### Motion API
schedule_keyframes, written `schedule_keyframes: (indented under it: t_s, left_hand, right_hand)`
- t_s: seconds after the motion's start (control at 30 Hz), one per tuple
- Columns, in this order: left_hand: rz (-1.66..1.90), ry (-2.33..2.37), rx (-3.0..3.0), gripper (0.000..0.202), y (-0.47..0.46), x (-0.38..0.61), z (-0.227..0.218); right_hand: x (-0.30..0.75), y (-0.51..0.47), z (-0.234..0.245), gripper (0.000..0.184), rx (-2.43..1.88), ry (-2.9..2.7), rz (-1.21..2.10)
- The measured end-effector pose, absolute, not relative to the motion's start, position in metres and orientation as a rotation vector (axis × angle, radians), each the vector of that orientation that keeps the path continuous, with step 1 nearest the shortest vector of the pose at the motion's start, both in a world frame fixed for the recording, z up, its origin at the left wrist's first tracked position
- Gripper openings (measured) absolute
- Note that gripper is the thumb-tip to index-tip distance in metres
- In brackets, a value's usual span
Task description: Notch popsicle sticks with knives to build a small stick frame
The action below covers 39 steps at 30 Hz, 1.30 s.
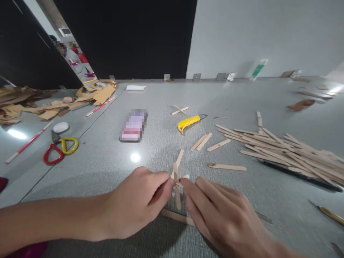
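Note:
Fingertips of my left hand [134, 206] and my right hand [224, 213] meet over the table, pinching a small piece of crossed craft sticks [177, 199] between them. One stick of the piece stands nearly upright in view, and another slants up behind it. The joint itself is partly hidden by my fingers. Under my right hand lies a longer craft stick [176, 216], partly covered. Just beyond my hands are a dark-ended stick [228, 167], a short single stick [218, 145] and a pair of short sticks [201, 142]. Two thin pieces lie crossed [180, 110] farther back.
A yellow-handled knife [190, 122] and a phone [133, 125] lie ahead. At right is a heap of craft sticks [285, 150] over a black tool [301, 175]. Scissors [57, 148], a white mouse [61, 127] and cardboard scraps [53, 107] lie left. Another person [71, 55] is far behind.

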<state>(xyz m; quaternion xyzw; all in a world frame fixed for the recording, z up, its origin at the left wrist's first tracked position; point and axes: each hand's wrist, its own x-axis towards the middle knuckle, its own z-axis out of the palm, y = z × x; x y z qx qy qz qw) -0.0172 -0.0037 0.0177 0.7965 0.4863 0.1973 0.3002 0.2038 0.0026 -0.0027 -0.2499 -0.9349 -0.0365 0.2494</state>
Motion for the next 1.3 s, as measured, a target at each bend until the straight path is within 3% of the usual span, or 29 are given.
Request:
schedule_keyframes:
  t_s: [0.3,0.47,0.6,0.8,0.93,1.03,1.17,1.3]
  left_hand:
    - [0.463,1.362,2.158,0.038,-0.004,-0.019,0.002]
    - [0.444,1.369,2.179,0.038,-0.005,-0.018,0.003]
    - [0.465,1.352,2.285,0.036,-0.006,-0.015,0.001]
    - [0.595,1.292,2.511,0.037,-0.006,-0.014,-0.002]
    - [0.678,1.280,2.538,0.034,-0.005,-0.014,-0.002]
    - [0.785,1.281,2.559,0.026,-0.003,-0.016,-0.004]
    - [0.617,1.223,2.475,0.020,-0.001,-0.021,-0.010]
    - [0.378,1.209,2.375,0.023,-0.001,-0.025,-0.012]
  right_hand:
    - [0.203,0.002,-0.006,0.030,-0.785,-2.553,-0.092]
    - [0.191,-0.003,-0.010,0.012,-1.121,-2.100,0.498]
    - [0.183,-0.013,-0.014,0.014,-1.308,-1.796,0.950]
    - [0.184,-0.014,-0.014,0.016,-1.081,-1.852,0.838]
    - [0.183,-0.011,-0.010,0.007,-1.110,-1.594,1.128]
    - [0.181,-0.010,-0.009,0.021,-1.180,-1.438,1.357]
    - [0.179,-0.008,-0.008,0.044,-1.262,-1.712,1.317]
    - [0.179,-0.007,-0.012,0.041,-1.265,-1.861,1.106]
